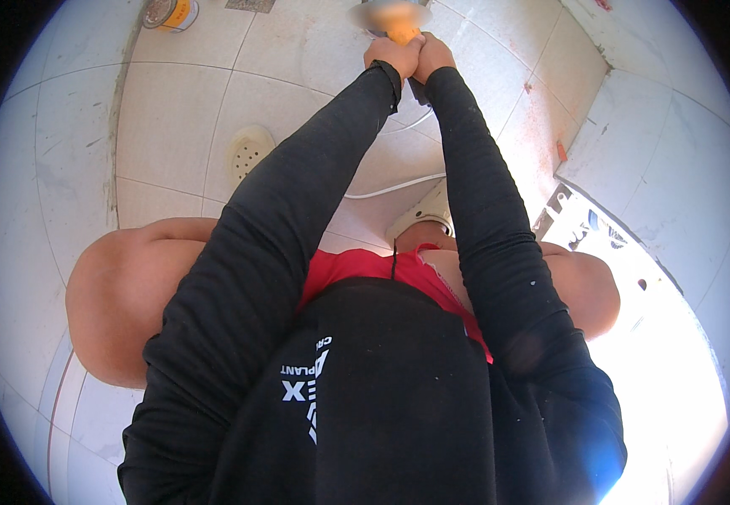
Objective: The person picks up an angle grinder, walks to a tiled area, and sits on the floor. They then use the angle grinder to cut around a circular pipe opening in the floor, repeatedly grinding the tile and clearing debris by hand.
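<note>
Both my arms reach straight out to the far middle of the view. My left hand [393,57] and my right hand [435,59] are closed side by side around an orange and dark power tool [401,32]. The tool's far end is blurred, so its working part cannot be made out. A dark part of its body shows below my right hand. A white cord [390,189] runs over the tiled floor [298,50] under my arms, and seems to lead up to the tool.
My feet are in pale clogs; the left clog [247,153] and right clog [422,210] rest on the floor. A tin with a yellow label [171,15] stands far left, near a drain cover [250,4]. Red fragments [561,151] lie right. Tiled walls rise on both sides.
</note>
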Tool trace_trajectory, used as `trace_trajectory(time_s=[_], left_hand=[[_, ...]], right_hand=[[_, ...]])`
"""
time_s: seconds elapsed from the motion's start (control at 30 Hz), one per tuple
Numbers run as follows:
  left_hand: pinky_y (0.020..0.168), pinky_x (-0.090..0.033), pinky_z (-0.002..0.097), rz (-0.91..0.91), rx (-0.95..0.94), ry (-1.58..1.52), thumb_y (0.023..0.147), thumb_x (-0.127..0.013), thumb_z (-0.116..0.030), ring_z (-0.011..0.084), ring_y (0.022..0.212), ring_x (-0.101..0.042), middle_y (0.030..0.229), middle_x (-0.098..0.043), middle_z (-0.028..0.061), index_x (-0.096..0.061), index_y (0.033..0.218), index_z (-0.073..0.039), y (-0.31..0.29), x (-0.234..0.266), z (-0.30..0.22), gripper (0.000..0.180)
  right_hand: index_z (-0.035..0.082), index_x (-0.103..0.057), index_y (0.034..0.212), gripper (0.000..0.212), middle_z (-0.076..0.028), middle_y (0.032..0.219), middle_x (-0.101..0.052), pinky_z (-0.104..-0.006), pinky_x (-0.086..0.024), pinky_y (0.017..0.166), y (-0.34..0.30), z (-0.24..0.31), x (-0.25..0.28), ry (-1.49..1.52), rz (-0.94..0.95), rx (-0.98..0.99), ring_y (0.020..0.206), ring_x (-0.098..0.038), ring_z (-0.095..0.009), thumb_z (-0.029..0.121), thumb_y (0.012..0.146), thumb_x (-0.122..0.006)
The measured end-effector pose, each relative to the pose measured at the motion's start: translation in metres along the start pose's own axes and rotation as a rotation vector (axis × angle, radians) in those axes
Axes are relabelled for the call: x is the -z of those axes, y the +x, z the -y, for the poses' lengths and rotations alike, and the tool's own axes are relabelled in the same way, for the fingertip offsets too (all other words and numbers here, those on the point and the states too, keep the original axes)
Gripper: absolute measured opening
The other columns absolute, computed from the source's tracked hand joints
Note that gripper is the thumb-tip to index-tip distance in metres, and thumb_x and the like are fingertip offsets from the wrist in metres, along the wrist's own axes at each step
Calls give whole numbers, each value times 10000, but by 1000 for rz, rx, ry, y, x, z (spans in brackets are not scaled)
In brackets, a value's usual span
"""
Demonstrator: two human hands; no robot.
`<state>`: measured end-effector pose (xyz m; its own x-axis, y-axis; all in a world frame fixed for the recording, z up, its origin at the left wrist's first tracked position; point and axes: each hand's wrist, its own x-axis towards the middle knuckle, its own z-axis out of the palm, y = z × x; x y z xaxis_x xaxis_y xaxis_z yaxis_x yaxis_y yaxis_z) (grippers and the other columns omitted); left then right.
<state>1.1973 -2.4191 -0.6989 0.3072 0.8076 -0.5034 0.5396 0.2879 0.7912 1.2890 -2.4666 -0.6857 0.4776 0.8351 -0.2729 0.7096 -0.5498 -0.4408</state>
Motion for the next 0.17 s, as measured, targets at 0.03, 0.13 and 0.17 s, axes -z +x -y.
trace_trajectory(time_s=[0.03,0.13,0.17], left_hand=[[758,-553,331,4,5,-12,825,-697,-493,283,873,-702,976,-692,218,-624,1082,138,0,0,1,685],[776,-552,331,1,-4,8,821,-698,-503,293,880,-700,980,-693,215,-623,1093,134,1,-2,3,698],[776,-552,331,2,-4,9,821,-698,-503,293,880,-700,980,-693,215,-623,1093,134,1,-2,3,698]], right_hand=[[-2,-598,1084,437,-240,1035,-671,-453,-516,863,0,0,0,-16,12,-12,989,-646,-403,345,825,-655],[2,-597,1086,433,-238,1040,-671,-451,-515,865,-1,-3,-1,13,5,-22,993,-645,-401,347,830,-651],[4,-598,1088,431,-239,1046,-670,-451,-515,866,0,-4,-2,6,4,-6,995,-646,-400,348,833,-648]])
